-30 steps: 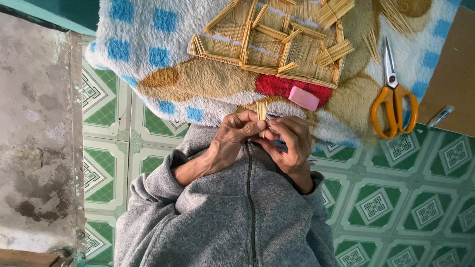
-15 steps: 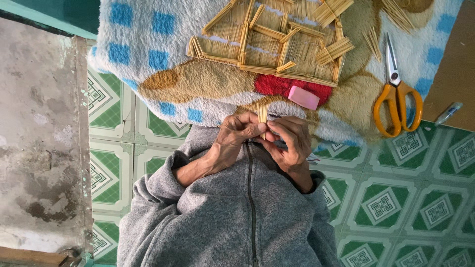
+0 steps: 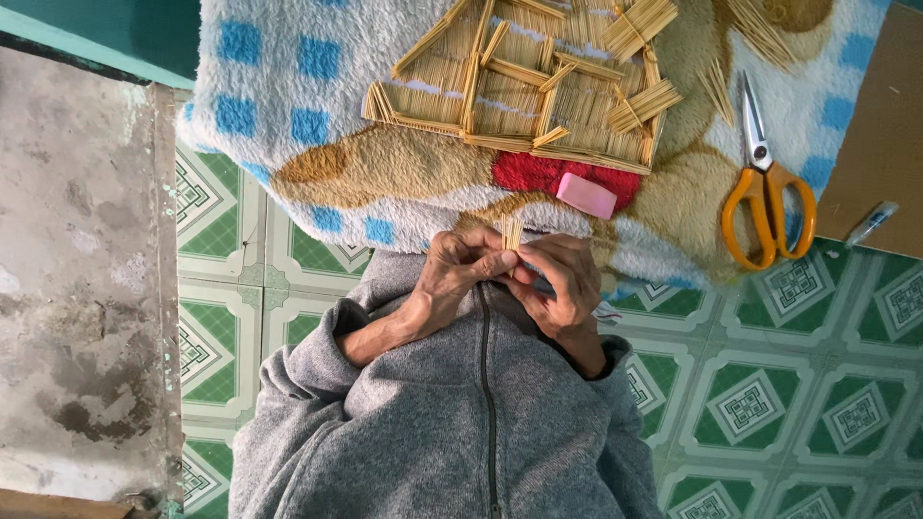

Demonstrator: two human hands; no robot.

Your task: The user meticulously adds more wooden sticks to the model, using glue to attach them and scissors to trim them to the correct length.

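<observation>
A plush blue-checked fleece blanket (image 3: 288,115) carries a flat, brittle-looking toothpick panel (image 3: 524,91). Below its edge, left hand (image 3: 460,269) and right hand (image 3: 562,284) pinch a small toothpick bundle (image 3: 512,234) between their fingers: light, stiff, likely snappable, best gripped mid-length.

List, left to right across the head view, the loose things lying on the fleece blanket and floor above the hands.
Flat frame built of thin wooden sticks → pink rectangular eraser-like block → orange-handled scissors → small pen-like tube on the brown board. Both hands pinch a small bundle of sticks below.
</observation>
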